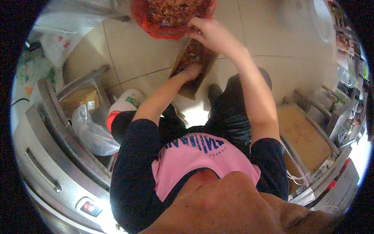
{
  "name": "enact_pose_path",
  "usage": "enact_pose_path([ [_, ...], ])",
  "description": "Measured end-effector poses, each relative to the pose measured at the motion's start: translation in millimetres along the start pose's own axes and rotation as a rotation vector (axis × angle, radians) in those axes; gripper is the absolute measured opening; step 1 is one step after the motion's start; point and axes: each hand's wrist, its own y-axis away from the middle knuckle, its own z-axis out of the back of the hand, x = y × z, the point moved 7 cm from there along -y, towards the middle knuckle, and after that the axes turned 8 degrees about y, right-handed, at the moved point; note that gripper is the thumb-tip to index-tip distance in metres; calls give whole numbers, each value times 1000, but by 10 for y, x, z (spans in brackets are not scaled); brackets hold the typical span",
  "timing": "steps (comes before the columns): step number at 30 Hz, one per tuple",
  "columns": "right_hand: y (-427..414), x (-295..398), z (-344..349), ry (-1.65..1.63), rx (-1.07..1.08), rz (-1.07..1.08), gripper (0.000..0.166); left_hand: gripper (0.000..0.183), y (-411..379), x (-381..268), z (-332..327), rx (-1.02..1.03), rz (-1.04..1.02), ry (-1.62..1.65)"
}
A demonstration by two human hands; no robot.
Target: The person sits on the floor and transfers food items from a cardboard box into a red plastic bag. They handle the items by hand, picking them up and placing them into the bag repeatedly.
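On the tiled floor before me stands a long, narrow cardboard box (181, 58), holding a layer of dark brown bits. My left hand (193, 71) reaches down into this box; its fingers are blurred among the dark contents. Over the box's far end, beside the rim of a red plastic-lined container (163, 32), is my right hand (211, 33). Its thumb and fingers curl towards each other, but whether anything small is between them is unclear. Loose brown dried pieces (175, 13) fill the red container, which the picture's top edge cuts off.
At my left are a white bucket (126, 101) with a red part, a clear plastic bag (93, 134), a cardboard carton (79, 101) and a metal appliance (38, 146). A brown board (304, 137) in a metal frame is at right. Packed shelves (346, 52) line the far right.
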Motion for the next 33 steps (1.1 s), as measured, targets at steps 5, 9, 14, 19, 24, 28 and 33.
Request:
enact_pose_path([
  [5,106,-155,118,55,-35,-50,25,35,195,-836,357,43,-67,37],
  [9,51,-89,141,50,-31,-32,24,26,373,-1101,584,87,159,528],
  [14,28,-125,95,34,-15,-49,25,17,648,-1567,743,52,320,907],
  [19,33,-208,23,54,36,-89,27,13,761,-1700,808,34,368,930],
  [24,40,-267,127,49,25,-140,28,18,872,-2233,1160,72,213,1019],
  [28,115,-462,445,4,-133,-274,26,19,759,-2686,1905,-141,154,1020],
  [33,100,-318,341,8,-131,-160,25,23,284,-2783,2805,-289,-128,1112],
])
